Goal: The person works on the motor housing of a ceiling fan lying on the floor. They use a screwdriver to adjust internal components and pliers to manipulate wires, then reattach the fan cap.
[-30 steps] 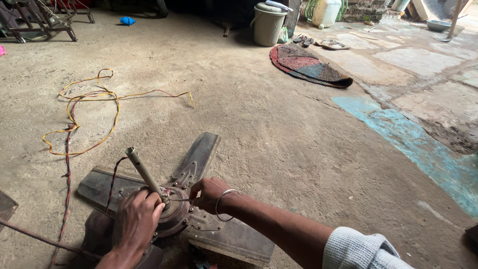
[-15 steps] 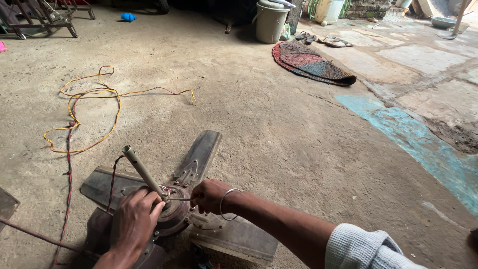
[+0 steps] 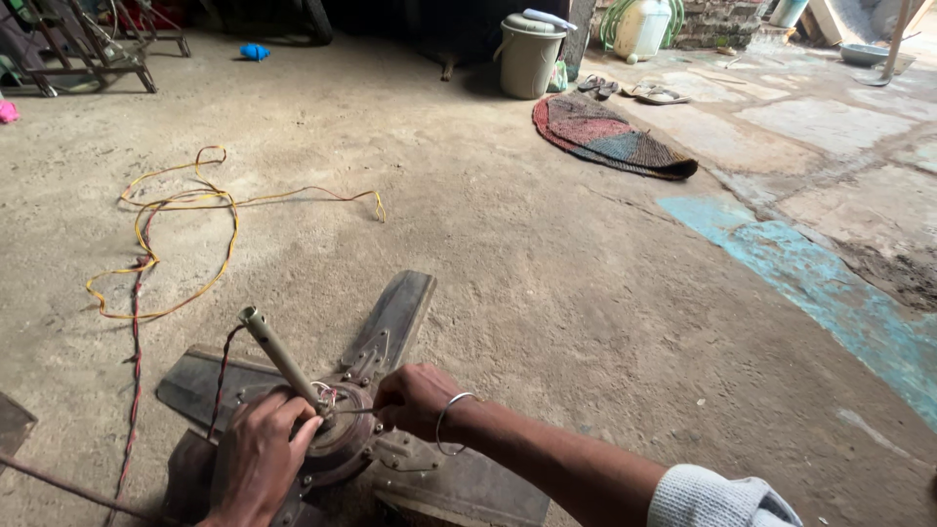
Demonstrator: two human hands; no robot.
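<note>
Left hand (image 3: 256, 454) covers fan hub (image 3: 337, 444); blades cropped

Dusty ceiling fan (image 3: 390, 429) flat on the ground — rod (image 3: 281, 356) tilted up-left.

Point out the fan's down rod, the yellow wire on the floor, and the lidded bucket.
down rod (image 3: 276, 352), head view, middle of the tilted tube.
yellow wire (image 3: 231, 229), head view, right side of the loop.
lidded bucket (image 3: 528, 64), head view, front wall.

dirt floor (image 3: 547, 254) under fan (image 3: 390, 322), wires (image 3: 185, 205), mat (image 3: 610, 137)
</note>
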